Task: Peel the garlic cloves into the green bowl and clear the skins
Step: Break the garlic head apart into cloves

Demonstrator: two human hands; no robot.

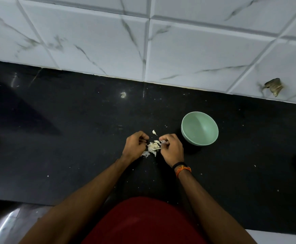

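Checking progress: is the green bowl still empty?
Empty: the green bowl stands upright and its inside shows only bare green, no cloves.

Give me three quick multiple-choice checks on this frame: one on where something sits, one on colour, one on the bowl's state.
1. Where is the bowl relative to the hands?
A. To their right
B. To their left
C. Between them

2. What colour is the counter?
A. White
B. Black
C. Red

3. What is in the bowl?
A. Peeled cloves
B. Skins
C. Nothing visible

Answers:
1 A: it stands just right of the right hand.
2 B: the surface under the garlic pile and the left hand is black.
3 C: its green inside looks bare.
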